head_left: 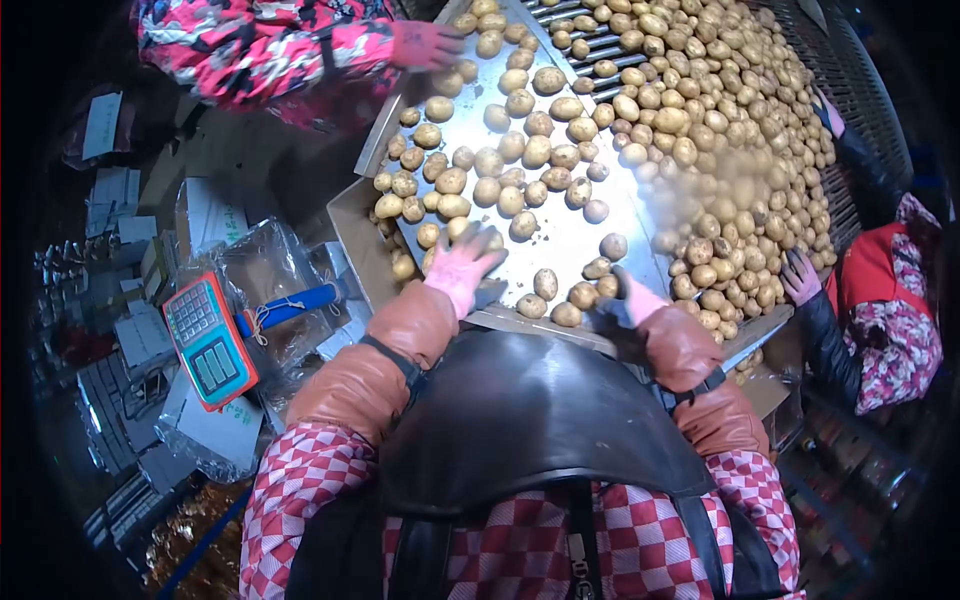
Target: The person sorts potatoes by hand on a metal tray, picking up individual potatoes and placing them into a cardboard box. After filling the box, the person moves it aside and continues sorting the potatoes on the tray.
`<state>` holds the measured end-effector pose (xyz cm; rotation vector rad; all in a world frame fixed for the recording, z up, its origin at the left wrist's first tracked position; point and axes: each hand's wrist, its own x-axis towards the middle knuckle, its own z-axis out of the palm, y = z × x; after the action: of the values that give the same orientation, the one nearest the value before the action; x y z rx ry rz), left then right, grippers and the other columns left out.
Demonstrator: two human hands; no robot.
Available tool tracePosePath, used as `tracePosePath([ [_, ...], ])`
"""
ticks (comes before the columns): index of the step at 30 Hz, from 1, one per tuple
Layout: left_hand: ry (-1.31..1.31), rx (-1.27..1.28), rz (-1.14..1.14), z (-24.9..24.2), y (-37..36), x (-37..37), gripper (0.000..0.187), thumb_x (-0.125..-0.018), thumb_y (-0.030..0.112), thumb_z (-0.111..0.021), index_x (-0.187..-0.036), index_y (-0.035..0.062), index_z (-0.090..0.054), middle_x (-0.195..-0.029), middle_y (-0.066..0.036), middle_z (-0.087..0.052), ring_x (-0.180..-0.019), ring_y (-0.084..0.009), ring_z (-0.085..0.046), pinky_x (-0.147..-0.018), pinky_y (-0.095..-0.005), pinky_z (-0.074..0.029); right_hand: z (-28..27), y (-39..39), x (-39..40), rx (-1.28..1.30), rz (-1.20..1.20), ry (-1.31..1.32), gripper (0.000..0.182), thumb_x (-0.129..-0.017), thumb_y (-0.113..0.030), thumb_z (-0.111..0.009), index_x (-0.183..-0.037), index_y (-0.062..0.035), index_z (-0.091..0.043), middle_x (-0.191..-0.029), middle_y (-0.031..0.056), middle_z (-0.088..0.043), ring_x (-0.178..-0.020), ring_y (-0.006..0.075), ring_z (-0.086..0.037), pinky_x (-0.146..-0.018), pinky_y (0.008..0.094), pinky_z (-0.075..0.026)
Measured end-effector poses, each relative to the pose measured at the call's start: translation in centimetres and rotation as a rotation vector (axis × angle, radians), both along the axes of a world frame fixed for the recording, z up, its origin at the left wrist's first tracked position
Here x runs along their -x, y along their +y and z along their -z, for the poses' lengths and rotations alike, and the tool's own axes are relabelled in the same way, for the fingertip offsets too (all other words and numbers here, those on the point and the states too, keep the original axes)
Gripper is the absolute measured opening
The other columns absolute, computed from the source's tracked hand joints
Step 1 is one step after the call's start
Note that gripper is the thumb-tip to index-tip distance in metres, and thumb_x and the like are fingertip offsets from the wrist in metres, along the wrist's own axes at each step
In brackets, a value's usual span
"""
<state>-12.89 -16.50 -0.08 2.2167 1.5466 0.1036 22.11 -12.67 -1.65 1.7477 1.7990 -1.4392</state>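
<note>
Potatoes (537, 151) lie spread over a shiny metal tray (560, 250). My left hand (466, 264), in a pink glove with dark fingertips, rests at the tray's lower left edge with its fingers spread, beside several potatoes. Near the tray's lower edge, my right hand (630, 300) is gloved too, its dark fingers reaching toward a few potatoes (583, 295). Those fingers are partly lost in shadow, and no potato shows in its grip. A black apron covers my front.
A large potato heap (720, 150) lies on slatted bars at the right. A cardboard box (360, 240) borders the tray's left side. Co-workers stand at upper left, with a gloved hand (428, 45) over the tray, and at right. A scale (210, 340) sits at left.
</note>
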Motion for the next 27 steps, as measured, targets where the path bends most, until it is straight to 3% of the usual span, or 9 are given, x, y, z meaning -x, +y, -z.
tracePosePath([
  [2, 0.163, -0.03, -0.319, 3.7, -0.5, 1.8, 0.043, -0.084, 0.019, -0.067, -0.127, 0.0211, -0.06, -0.145, -0.014, -0.045, -0.135, -0.0376, -0.041, -0.109, -0.0505, -0.036, -1.9, 1.3, 3.5, 0.348, 0.243, 0.62, 0.074, -0.09, -0.01, -0.068, -0.153, -0.0116, -0.028, -0.117, 0.0118, -0.058, -0.105, 0.0225, -0.059, -0.085, 0.0337, -0.051],
  [6, -0.255, -0.065, -0.698, 1.7, 1.6, 4.8, 0.035, -0.085, 0.009, -0.064, -0.119, 0.0145, -0.065, -0.127, -0.015, -0.061, -0.12, -0.0334, -0.057, -0.1, -0.0402, -0.046, -3.1, 3.5, 6.8, 0.568, 0.465, 0.734, 0.073, -0.093, -0.008, -0.067, -0.154, -0.0095, -0.028, -0.122, 0.0118, -0.056, -0.108, 0.0184, -0.057, -0.087, 0.0309, -0.051],
  [8, -0.619, -0.089, -0.807, 1.6, 2.8, 5.4, 0.028, -0.094, 0.008, -0.057, -0.12, 0.0088, -0.065, -0.123, -0.017, -0.062, -0.116, -0.0327, -0.059, -0.101, -0.037, -0.045, -5.7, 5.9, 8.0, 0.02, 0.038, 0.486, 0.053, -0.097, -0.019, -0.063, -0.144, -0.0058, -0.044, -0.106, 0.008, -0.065, -0.093, 0.018, -0.062, -0.079, 0.0316, -0.052],
  [10, -0.51, -0.208, -0.867, 1.1, 4.2, 6.1, 0.03, -0.093, 0.007, -0.058, -0.123, 0.0078, -0.064, -0.13, -0.017, -0.059, -0.119, -0.0325, -0.057, -0.103, -0.0379, -0.044, -2.5, 8.4, 7.7, -0.135, 0.335, 0.635, 0.044, -0.096, -0.018, -0.064, -0.136, -0.0033, -0.054, -0.105, 0.0106, -0.069, -0.089, 0.0158, -0.063, -0.079, 0.0314, -0.052],
  [11, -0.4, -0.326, -0.922, 1.1, 4.8, 6.2, 0.033, -0.093, 0.007, -0.059, -0.125, 0.0069, -0.063, -0.137, -0.017, -0.055, -0.121, -0.0323, -0.056, -0.104, -0.0388, -0.043, 1.8, 11.4, 6.1, -0.658, -0.26, 0.332, 0.043, -0.095, -0.019, -0.064, -0.135, -0.0062, -0.057, -0.109, 0.0102, -0.069, -0.091, 0.0152, -0.063, -0.079, 0.0302, -0.052],
  [13, -0.449, -0.248, -0.999, 3.2, 5.3, 6.6, 0.034, -0.094, 0.006, -0.058, -0.128, 0.0078, -0.061, -0.135, -0.018, -0.057, -0.123, -0.0316, -0.056, -0.107, -0.0375, -0.041, -1.0, 15.2, 6.9, -0.524, 0.162, 0.428, 0.043, -0.094, -0.02, -0.063, -0.135, -0.0085, -0.058, -0.113, 0.0109, -0.07, -0.095, 0.0158, -0.064, -0.083, 0.0302, -0.052],
  [14, -0.504, -0.182, -1.066, 4.5, 5.3, 6.9, 0.036, -0.094, 0.005, -0.058, -0.13, 0.0087, -0.06, -0.133, -0.019, -0.058, -0.125, -0.0308, -0.056, -0.11, -0.0362, -0.039, 1.6, 18.2, 7.1, -0.065, 0.76, 0.856, 0.045, -0.093, -0.021, -0.064, -0.136, -0.0098, -0.057, -0.118, 0.0131, -0.069, -0.099, 0.0201, -0.066, -0.087, 0.0328, -0.052],
  [19, -0.924, 0.125, -1.028, 4.9, 3.9, 10.5, 0.034, -0.093, 0.009, -0.06, -0.127, 0.0046, -0.061, -0.129, -0.015, -0.06, -0.111, -0.0264, -0.061, -0.098, -0.0332, -0.047, -0.3, 19.6, 11.4, -0.859, -0.218, -0.391, 0.075, -0.082, -0.047, -0.07, -0.146, -0.0193, -0.043, -0.152, 0.0127, -0.038, -0.134, 0.039, -0.041, -0.108, 0.0604, -0.033],
  [27, -0.101, -0.09, -0.468, -1.2, 1.4, 4.7, 0.055, -0.078, -0.004, -0.052, -0.128, 0.017, -0.06, -0.125, -0.02, -0.06, -0.106, -0.0392, -0.062, -0.093, -0.0456, -0.05, -0.7, 8.0, 10.3, -0.704, -0.597, 0.056, 0.059, -0.09, -0.027, -0.06, -0.146, -0.0171, -0.042, -0.149, 0.0103, -0.045, -0.143, 0.0429, -0.029, -0.117, 0.0628, -0.019],
])
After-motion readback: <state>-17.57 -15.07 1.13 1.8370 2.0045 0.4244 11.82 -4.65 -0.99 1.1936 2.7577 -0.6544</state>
